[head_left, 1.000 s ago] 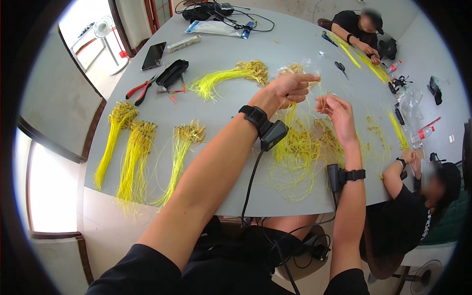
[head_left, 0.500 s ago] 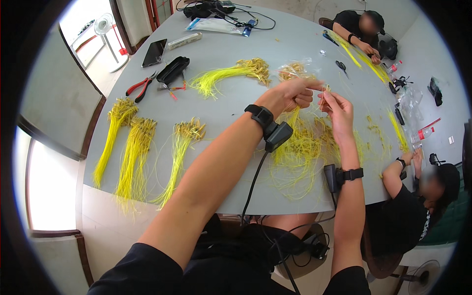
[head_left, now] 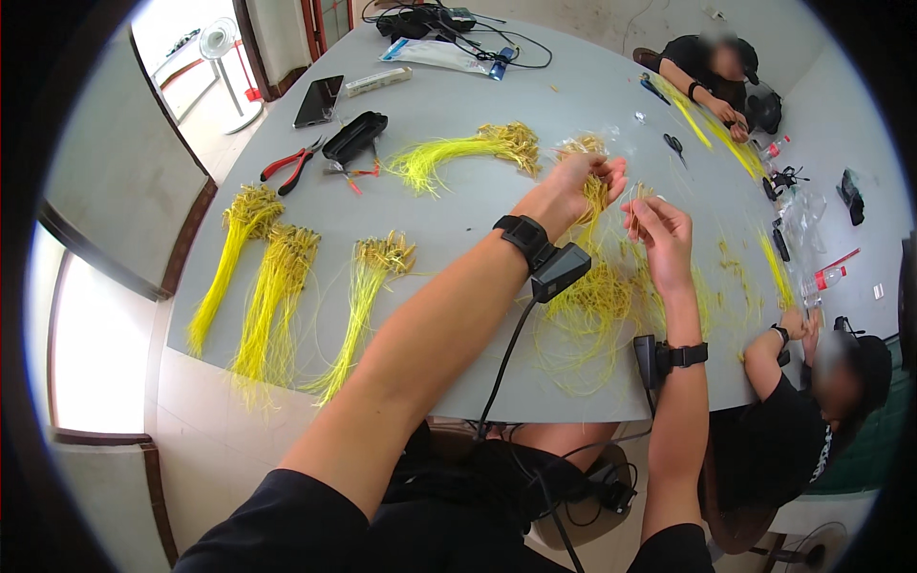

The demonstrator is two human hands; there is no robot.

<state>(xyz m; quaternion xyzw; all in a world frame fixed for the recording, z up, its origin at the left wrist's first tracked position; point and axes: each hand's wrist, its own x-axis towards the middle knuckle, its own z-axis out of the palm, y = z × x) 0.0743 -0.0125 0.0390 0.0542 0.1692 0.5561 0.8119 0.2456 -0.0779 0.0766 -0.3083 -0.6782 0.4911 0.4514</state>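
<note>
My left hand (head_left: 579, 185) is curled around a bundle of thin yellow strands with small gold-coloured ends (head_left: 594, 202), which hang below the fingers. My right hand (head_left: 661, 227) is just right of it, thumb and fingertips pinched together; what they hold is too small to make out. Under both hands spreads a loose tangle of similar yellow strands (head_left: 597, 296). Three more bunches lie to the left: a far-left bunch (head_left: 222, 277), a second bunch (head_left: 272, 296) and a smaller bunch (head_left: 358, 296). Another bunch (head_left: 449, 158) lies crosswise beyond my left forearm.
Red-handled pliers (head_left: 291, 164), an open black case (head_left: 354, 137) and a phone (head_left: 318, 101) lie at the left on the grey table (head_left: 458, 258). Scissors (head_left: 674, 146) are at the right. Two people (head_left: 712, 72) work along the right edge. Cables (head_left: 506, 358) hang from my wrist devices.
My hands have drawn apart. The left hand's outstretched index finger has curled back, and the gold ends in its grip show more. My right hand has dropped slightly nearer. The view has shifted a little.
</note>
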